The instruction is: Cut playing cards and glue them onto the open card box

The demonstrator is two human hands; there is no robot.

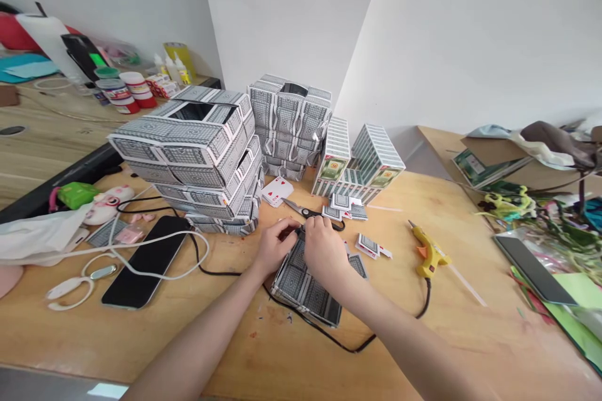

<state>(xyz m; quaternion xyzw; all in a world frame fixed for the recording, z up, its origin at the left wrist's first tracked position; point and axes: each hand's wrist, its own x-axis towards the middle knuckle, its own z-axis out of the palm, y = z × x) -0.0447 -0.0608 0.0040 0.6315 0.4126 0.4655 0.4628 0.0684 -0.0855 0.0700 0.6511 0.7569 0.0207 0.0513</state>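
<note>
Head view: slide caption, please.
Left hand and right hand at a playing-card piece, yellow glue gun lying to the right.

The card panel (pixel 303 288) is grey-patterned, the glue gun (pixel 431 253) yellow (its trigger (pixel 422 252) orange).

A craft workspace, whether home or studio is unclear: a wooden desk (pixel 385 282) by plain walls (pixel 291 12) carries a glue gun (pixel 430 249), scissors (pixel 306 212), loose playing cards (pixel 277 191) and boxy card structures (pixel 202 153).
</note>
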